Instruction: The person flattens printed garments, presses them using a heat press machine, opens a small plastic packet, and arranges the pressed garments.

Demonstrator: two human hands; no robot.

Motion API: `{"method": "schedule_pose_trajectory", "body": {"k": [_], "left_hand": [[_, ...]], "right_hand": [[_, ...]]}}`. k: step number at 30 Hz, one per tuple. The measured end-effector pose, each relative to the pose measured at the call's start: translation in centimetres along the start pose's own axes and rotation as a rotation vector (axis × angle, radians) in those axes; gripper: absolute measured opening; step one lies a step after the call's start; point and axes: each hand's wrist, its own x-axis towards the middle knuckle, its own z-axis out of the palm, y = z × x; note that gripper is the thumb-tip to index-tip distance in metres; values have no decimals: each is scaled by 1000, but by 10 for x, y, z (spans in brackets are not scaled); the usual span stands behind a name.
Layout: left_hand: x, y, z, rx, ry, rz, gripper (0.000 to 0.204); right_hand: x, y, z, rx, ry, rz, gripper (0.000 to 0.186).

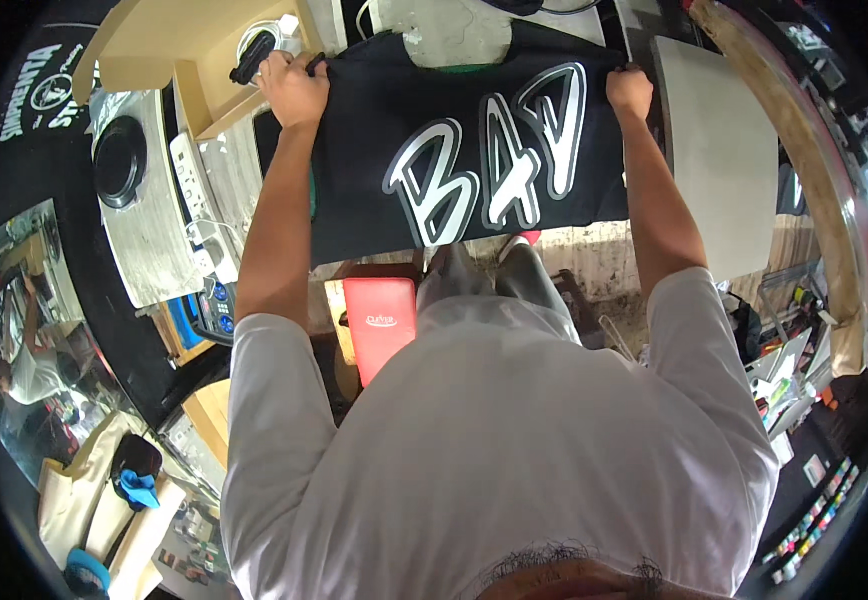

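Observation:
A black T-shirt [354, 170] with large white outlined lettering across its front is stretched over the edge of a pale worktop [444, 30]. My left hand [294, 90] grips its left shoulder with curled fingers, just beside a black object [251, 62] at the cardboard box. At the other shoulder, my right hand [630, 92] is closed on the fabric. The shirt's lower edge hangs near my legs, and the worktop shows through the neck opening.
An open cardboard box [194, 85], a power strip [194, 180] and a round black lid-like object [120, 160] are at the left. A red padded item [379, 355] lies below. A pale board [714, 160] and a long curved beam [814, 180] stand at the right.

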Motion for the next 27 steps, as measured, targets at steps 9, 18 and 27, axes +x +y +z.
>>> {"method": "schedule_pose_trajectory", "body": {"k": [9,18,27], "left_hand": [[-10,-15,10,20,-98,219,17],[-127,-20,-89,-602,-377,-391,19],[-298,-16,-118,-590,-311,-932,23]], "right_hand": [[3,22,10,39,24,-102,36],[-124,60,-46,349,-66,-341,10],[-265,190,-41,506,-200,110,24]]}}
